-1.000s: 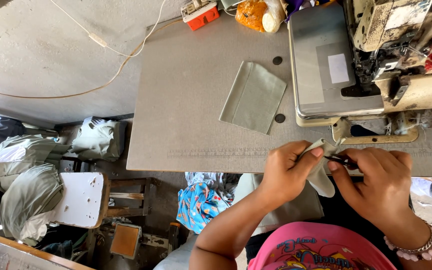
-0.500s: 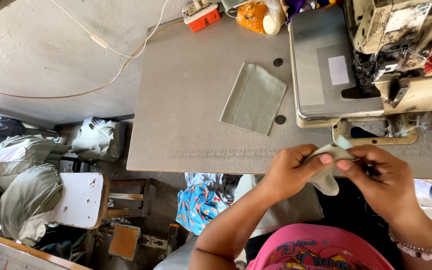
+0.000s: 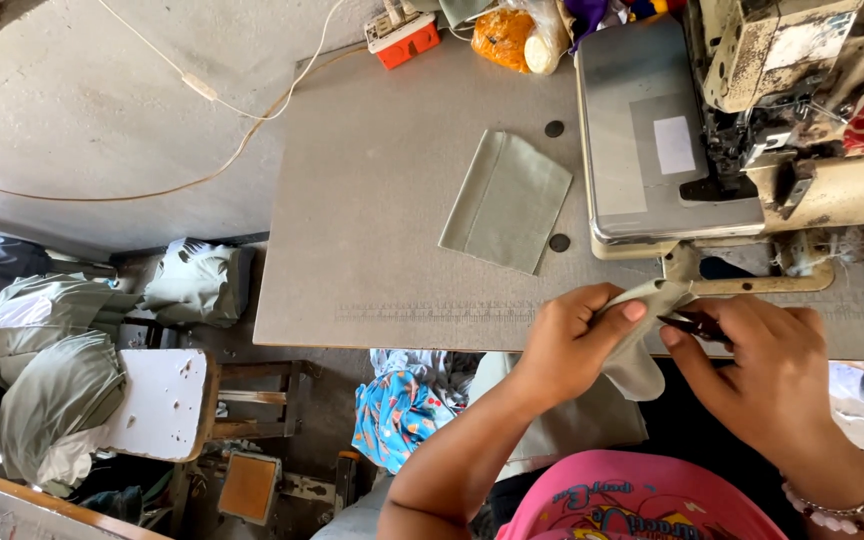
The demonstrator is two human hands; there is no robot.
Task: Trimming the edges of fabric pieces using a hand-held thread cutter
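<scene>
While my left hand (image 3: 574, 345) fingers pinch the limp, light grey-green fabric piece (image 3: 642, 340) at the worktop (image 3: 372, 230) edge, my right hand (image 3: 767, 365) fingers grip small snips (image 3: 692, 322) beside it.

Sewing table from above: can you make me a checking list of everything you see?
Surface: grey table, mostly bare.
Job's things: small grey-green fabric piece held by left hand; right hand holds dark snips against it.
Clutter: folded cloth, orange bag, sewing machine.
Grippers: both hands closed on their things.
Cables: white cord to an orange power strip.
Surroundings: cloth piles, white stool.
</scene>
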